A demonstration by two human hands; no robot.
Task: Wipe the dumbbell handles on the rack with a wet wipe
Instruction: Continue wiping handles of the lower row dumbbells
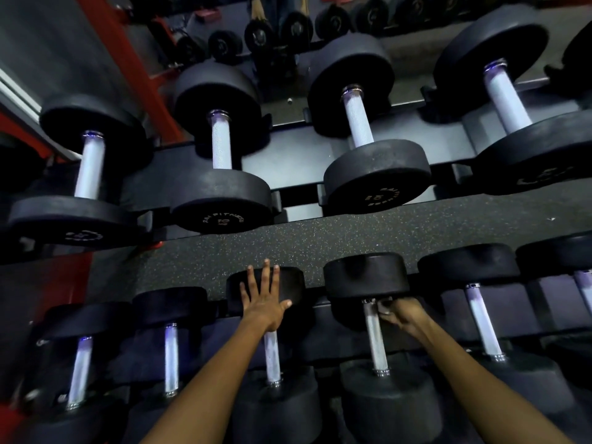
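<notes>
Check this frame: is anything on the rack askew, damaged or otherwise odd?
Nothing stands out. The dumbbells sit in their cradles on both tiers. The left hand lies flat on one head; the right hand works at a handle.

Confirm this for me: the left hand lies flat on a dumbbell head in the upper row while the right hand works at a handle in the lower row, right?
Not quite. The head view shows the left hand flat on a dumbbell head in the lower row, not the upper. The right hand is at a lower-row handle.

Black dumbbells (379, 344) with knurled silver handles (374, 339) lie across the rack (294, 165) tiers
</notes>
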